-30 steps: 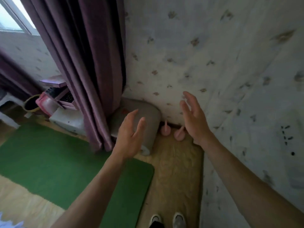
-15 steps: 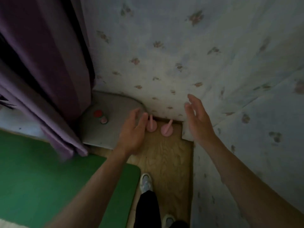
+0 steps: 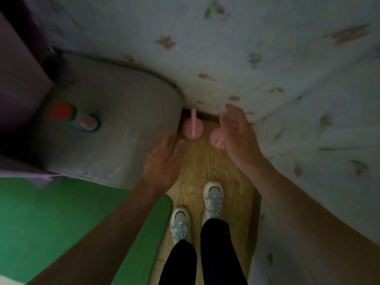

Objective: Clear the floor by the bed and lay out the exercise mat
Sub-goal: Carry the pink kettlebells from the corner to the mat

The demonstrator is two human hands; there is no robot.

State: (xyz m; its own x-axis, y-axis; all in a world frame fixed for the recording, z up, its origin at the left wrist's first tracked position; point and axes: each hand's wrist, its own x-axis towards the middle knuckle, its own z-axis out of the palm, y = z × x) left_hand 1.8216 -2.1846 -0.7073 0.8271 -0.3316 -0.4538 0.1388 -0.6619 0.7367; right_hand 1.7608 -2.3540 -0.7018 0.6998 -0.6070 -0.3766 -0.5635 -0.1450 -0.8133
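Since the frame a second ago the view has tipped down and closed on the corner: the curtain and window have left the picture, both shoes now stand on the bare floor (image 3: 207, 161), and both hands have dropped toward the two pink dumbbells. I note the left hand (image 3: 162, 161) open, fingers spread, empty, hovering just short of the left dumbbell (image 3: 192, 126), which stands on end against the bed. The right hand (image 3: 238, 136) is likewise open and empty, and partly covers the right dumbbell (image 3: 217, 139); I cannot tell whether it touches it. The green mat (image 3: 67, 219) already lies flat to the left, its corner just beside the left shoe (image 3: 181, 223), its far edge against the grey stool (image 3: 115, 128). A bottle (image 3: 74, 118) stands on that stool. Risks, in my judgement: the dumbbells stand upright in a narrow gap between stool and bed (image 3: 308, 99), so a glancing reach could topple one onto the floor or toward the feet. The left wrist passes close to the stool edge; a knock there could upset the bottle. Light is poor and the picture blurred, so grip placement is hard to confirm.
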